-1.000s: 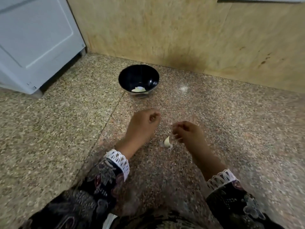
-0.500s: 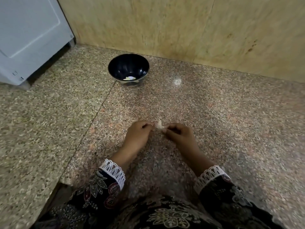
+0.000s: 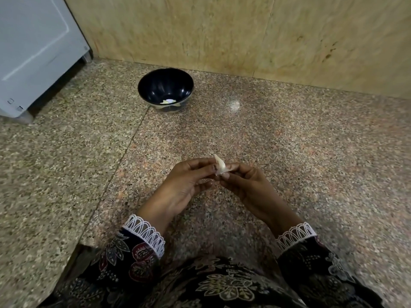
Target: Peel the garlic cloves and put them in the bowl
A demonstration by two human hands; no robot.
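Both hands pinching one garlic clove (image 3: 219, 164) (pale skin on), dark bowl (image 3: 165, 88) beyond

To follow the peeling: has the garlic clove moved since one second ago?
Yes. The garlic clove lay on the floor then; now both hands pinch it above the floor, nearer the bowl.

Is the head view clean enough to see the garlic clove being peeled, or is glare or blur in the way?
Head view: garlic clove fairly sharp, pinched between left hand and right hand; one glare spot on the floor, clear of the work; bowl dark inside; edges bowed by the wide lens.
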